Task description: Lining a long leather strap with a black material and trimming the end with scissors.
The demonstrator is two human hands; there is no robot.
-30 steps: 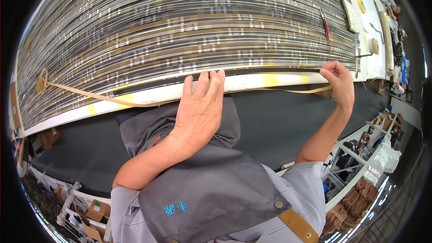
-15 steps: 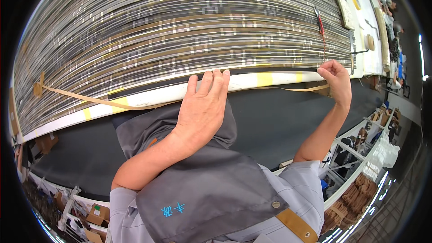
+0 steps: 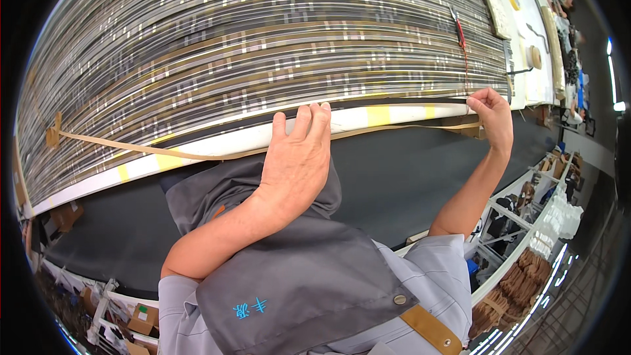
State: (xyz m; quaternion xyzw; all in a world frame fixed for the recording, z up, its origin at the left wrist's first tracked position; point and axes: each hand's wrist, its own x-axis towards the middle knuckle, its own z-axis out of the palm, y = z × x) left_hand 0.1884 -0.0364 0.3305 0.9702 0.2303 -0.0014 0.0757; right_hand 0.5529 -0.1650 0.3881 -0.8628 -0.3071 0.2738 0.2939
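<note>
Resting over the white edge of the tabletop, the left hand has fingers slightly apart; the right hand has them together near the right end of the dark strip along that edge, their hold unclear. Below, a dark grey expanse gives room. Striped fabric covers the tabletop beyond.

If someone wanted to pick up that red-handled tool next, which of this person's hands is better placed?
The right hand, I'd judge: it is nearer the red-handled tool, whose red cord runs down toward it. The left hand lies farther off, across the white edge.
</note>
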